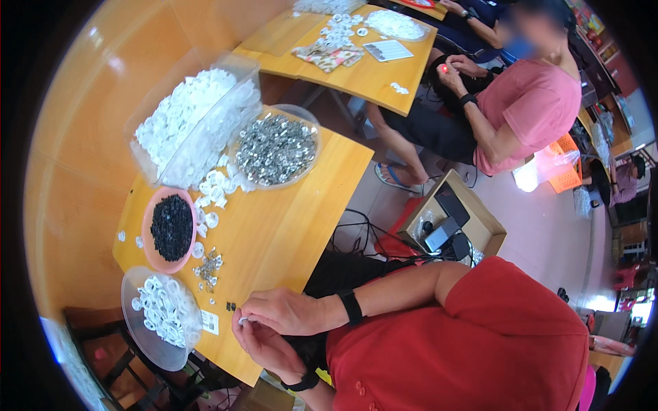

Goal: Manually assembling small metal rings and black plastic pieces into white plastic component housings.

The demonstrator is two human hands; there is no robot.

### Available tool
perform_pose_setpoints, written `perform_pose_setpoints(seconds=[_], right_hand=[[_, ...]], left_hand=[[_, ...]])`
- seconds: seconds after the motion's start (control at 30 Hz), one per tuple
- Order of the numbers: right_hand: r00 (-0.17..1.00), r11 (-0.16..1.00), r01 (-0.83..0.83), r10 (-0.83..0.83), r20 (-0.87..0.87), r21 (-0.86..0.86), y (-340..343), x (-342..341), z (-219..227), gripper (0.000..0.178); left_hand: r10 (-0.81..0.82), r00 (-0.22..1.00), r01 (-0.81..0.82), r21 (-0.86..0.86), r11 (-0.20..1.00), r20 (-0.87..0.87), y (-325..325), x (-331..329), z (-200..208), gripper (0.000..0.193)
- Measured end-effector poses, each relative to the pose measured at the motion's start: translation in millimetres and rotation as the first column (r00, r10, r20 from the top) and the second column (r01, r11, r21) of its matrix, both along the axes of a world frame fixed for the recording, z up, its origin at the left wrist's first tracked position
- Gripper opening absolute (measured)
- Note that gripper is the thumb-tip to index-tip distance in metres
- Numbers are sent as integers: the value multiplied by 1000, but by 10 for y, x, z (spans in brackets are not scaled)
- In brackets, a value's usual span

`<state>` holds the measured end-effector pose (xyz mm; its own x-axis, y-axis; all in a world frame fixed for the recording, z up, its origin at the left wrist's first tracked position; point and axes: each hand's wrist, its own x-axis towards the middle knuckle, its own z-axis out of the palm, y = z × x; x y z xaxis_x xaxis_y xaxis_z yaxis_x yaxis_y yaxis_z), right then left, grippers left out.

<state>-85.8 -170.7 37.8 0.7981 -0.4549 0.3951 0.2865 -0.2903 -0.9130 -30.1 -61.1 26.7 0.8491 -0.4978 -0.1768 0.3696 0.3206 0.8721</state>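
Both of my hands meet above the near edge of the wooden table (301, 212). My right hand (282, 312), the upper one here, is closed, its fingertips pinching a small whitish plastic piece (244, 320). My left hand (266, 348) is curled just below, its fingertips closed at the same piece; much of it is hidden by the fingers. Two tiny black parts (231, 306) lie on the table beside my fingertips. A little farther off is a loose pile of small metal clips (208, 268). A white label card (210, 322) lies by the table's edge.
Around the table stand a tub of white rings (194, 329), a pink bowl of black parts (188, 236), a round tub of metal pieces (317, 147) and a large clear bin of white parts (226, 113). A cardboard box (490, 236) sits beyond my arm. A co-worker (528, 103) sits at another table (288, 65).
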Motion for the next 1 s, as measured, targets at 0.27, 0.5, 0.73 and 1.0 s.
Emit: perform_pose_setpoints(seconds=[0.27, 0.5, 0.73, 1.0], right_hand=[[951, 964, -66, 139, -277, 259, -176, 82, 8, 11], [818, 780, -247, 486, -308, 575, -290, 232, 14, 14], [770, 925, -307, 380, -513, 224, -367, 493, 11, 13], [924, 773, -321, 128, -361, -547, -422, 997, 25, 8]], left_hand=[[45, 979, -56, -53, 997, -197, -24, 26, -1, 37], [63, 975, -61, 15, 998, -212, 188, 31, -63, 35], [79, 965, -111, -115, 987, -250, 400, 115, -188, 36], [110, 931, -219, -290, 932, -349, 510, 161, -200, 36]])
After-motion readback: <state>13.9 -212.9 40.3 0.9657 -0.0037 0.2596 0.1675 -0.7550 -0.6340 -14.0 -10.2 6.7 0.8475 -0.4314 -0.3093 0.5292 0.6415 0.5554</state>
